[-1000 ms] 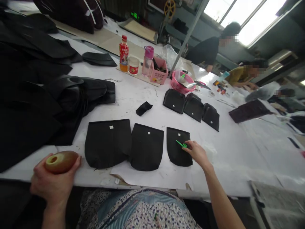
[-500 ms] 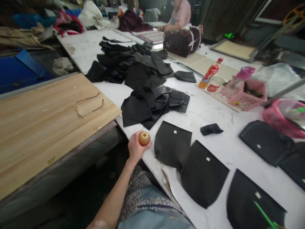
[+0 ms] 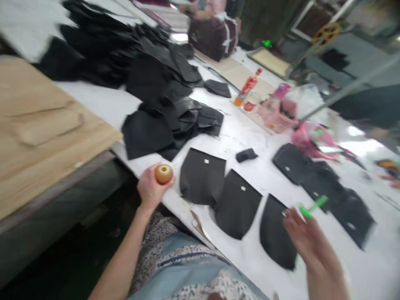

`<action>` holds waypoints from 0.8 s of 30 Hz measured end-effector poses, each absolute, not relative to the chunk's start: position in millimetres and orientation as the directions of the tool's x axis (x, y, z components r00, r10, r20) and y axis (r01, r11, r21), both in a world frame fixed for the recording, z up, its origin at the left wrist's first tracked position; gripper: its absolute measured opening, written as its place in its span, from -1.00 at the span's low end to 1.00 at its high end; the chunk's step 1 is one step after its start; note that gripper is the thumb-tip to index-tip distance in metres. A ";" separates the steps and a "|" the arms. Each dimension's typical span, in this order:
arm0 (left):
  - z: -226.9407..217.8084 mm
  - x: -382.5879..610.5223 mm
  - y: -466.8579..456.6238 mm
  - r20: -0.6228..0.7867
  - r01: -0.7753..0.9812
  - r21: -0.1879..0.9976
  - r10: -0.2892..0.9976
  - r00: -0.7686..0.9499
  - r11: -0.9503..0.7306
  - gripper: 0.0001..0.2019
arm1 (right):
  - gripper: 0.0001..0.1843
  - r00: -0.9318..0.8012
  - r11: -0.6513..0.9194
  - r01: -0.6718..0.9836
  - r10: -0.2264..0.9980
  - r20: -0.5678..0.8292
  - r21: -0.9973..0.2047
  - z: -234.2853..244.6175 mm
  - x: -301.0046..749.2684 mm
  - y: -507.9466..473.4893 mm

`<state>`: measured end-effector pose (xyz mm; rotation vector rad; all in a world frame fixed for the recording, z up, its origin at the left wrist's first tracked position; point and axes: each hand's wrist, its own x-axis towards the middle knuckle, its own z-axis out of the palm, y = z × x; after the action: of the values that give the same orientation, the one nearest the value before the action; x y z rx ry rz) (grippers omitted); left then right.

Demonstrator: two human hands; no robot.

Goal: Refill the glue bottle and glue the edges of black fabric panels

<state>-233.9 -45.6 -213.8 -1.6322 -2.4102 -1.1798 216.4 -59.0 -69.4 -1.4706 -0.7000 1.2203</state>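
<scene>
My left hand (image 3: 151,187) is closed around a round amber container (image 3: 164,174) with a hole in its pale top, at the table's near edge. My right hand (image 3: 308,235), partly smeared by motion, grips a thin green stick (image 3: 318,203) that points up to the right; its exact kind cannot be told. Under and beside that hand lies a black curved panel (image 3: 276,233). Two similar panels, a middle one (image 3: 239,206) and a left one (image 3: 203,177), lie in a row toward my left hand, each with a small pale tag near its straight edge.
Heaps of black pieces (image 3: 146,133) cover the table's far left. More black panels (image 3: 321,181) lie at right, near a pink basket (image 3: 304,139). A red-topped bottle (image 3: 248,87) stands by a pink box (image 3: 283,116). A wooden board (image 3: 46,166) adjoins at left. A person sits far back.
My view has swung to the right. My right hand has come into view with the green stick, which now points up right instead of up left. My left hand still holds the amber container.
</scene>
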 end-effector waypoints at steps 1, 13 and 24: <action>-216.0 -234.4 -46.6 0.351 0.775 0.589 0.792 -0.500 0.228 -0.28 | -0.64 0.307 -0.292 -0.269 0.878 -0.369 -0.918 -58.2 204.7 -57.4; -215.0 -233.7 -46.0 0.267 0.713 0.662 0.815 -0.514 0.233 -0.10 | -0.72 0.428 0.049 -0.342 0.897 -0.109 -0.938 29.7 204.0 -63.1; -215.1 -231.6 -36.7 0.500 0.833 0.545 0.760 -0.414 0.096 -0.38 | -0.64 -0.144 -0.347 -0.102 0.932 -0.332 -0.932 -82.8 26.1 -4.3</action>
<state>-231.6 -36.7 -215.1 -1.6469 -2.2564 -1.2271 26.1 -4.3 -82.8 -1.2982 -1.0186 1.6150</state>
